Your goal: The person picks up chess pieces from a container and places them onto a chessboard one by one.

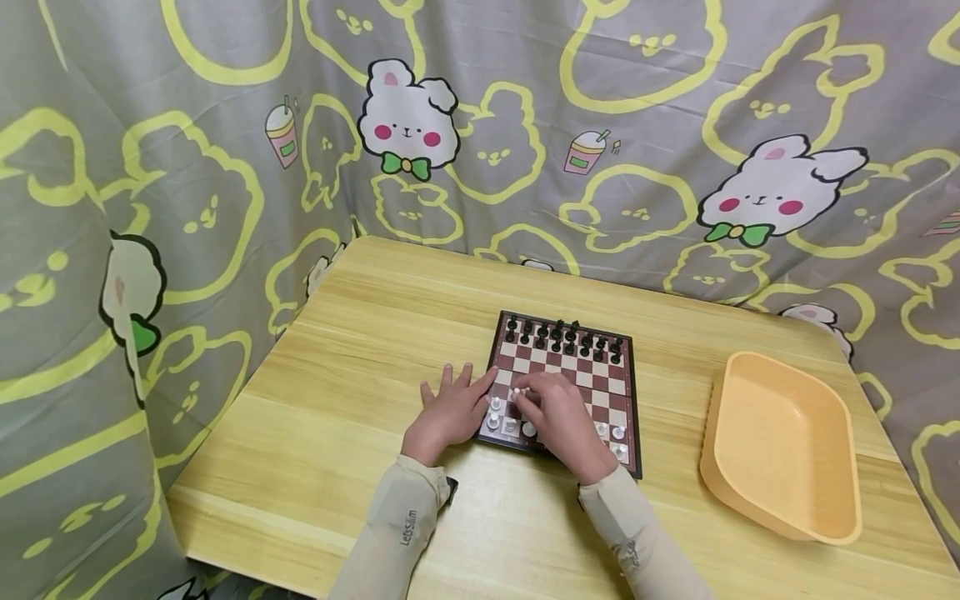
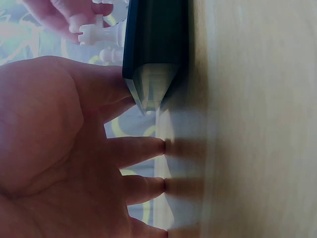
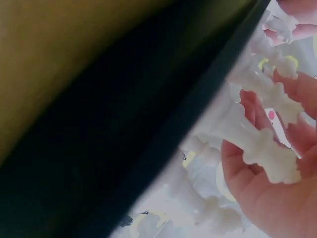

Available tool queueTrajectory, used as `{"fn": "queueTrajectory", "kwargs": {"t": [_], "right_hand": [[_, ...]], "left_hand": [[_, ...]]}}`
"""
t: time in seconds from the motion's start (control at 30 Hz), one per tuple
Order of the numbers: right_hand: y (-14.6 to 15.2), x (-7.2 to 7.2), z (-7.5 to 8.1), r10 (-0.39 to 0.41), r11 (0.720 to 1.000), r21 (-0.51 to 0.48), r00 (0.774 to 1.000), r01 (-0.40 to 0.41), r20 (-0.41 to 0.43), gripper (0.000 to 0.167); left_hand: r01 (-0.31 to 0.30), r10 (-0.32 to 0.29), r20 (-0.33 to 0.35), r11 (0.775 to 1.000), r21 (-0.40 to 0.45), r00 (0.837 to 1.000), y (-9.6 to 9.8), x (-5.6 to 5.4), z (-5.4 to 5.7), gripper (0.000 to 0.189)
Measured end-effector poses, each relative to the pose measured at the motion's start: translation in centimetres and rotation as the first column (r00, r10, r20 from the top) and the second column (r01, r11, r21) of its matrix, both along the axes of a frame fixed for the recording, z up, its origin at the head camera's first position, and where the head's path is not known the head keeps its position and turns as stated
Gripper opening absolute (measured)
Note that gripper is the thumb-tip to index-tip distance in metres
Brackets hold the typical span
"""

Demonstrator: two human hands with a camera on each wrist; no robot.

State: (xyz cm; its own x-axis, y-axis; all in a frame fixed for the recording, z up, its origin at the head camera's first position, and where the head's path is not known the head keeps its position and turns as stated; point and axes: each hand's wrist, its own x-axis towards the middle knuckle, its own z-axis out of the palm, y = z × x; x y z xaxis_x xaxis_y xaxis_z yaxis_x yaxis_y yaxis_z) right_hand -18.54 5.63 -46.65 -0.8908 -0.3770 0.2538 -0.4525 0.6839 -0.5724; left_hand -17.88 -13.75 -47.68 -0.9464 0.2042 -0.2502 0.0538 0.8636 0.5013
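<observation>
A small chessboard (image 1: pixel 611 402) with a dark frame lies on the table, slightly turned. My left hand (image 1: pixel 446 421) rests at its left edge with fingers spread. In the left wrist view, the thumb touches the board's side and other fingertips (image 2: pixel 157 147) meet the tabletop. Over the near left squares, my right hand (image 1: pixel 562 425) pinches a small white chess piece (image 1: pixel 517 392), probably a pawn; the fingers partly cover it. White pieces (image 1: pixel 492 422) stand along the near rows, some hidden beneath that hand. Large white pieces (image 3: pixel 272 156) rise before the fingers in the right wrist view.
Black chess pieces (image 1: pixel 557 336) fill the two far rows of the board. A deep orange-yellow plastic basket (image 1: pixel 783 525) stands on the right of the wooden table (image 1: pixel 315 400). Grey curtains (image 1: pixel 495 50) with yellow outlines and rabbit faces hang behind and to the left.
</observation>
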Motion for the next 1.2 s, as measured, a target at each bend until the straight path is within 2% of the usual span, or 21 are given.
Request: {"fn": "queueTrajectory", "kwargs": {"t": [0.2, 0.33, 0.47, 1.07, 1.2], "right_hand": [[-0.02, -0.38, 0.29, 0.039, 0.997, 0.070, 0.999, -0.040, 0.016, 0.010], [-0.16, -0.54, 0.41, 0.058, 0.991, 0.118, 0.997, -0.065, 0.059, 0.008], [-0.29, -0.63, 0.43, 0.060, 0.989, 0.131, 0.993, -0.073, 0.099, 0.010], [-0.67, -0.96, 0.63, 0.071, 0.983, 0.158, 0.989, -0.091, 0.129, 0.008], [-0.78, -1.02, 0.68, 0.066, 0.982, 0.164, 0.985, -0.093, 0.159, 0.008]], "left_hand": [[0.005, -0.005, -0.005, 1.000, 0.001, 1.000, -0.09, 0.04, 0.06, 0.052], [0.008, -0.008, -0.008, 1.000, 0.004, 1.000, -0.07, 0.07, 0.11, 0.052], [0.010, -0.010, -0.013, 1.000, 0.005, 1.000, -0.05, 0.04, 0.08, 0.051], [0.011, -0.012, -0.008, 1.000, -0.003, 1.000, -0.12, -0.10, -0.12, 0.052], [0.012, -0.012, -0.007, 1.000, -0.001, 1.000, -0.15, -0.15, -0.09, 0.052]]}}
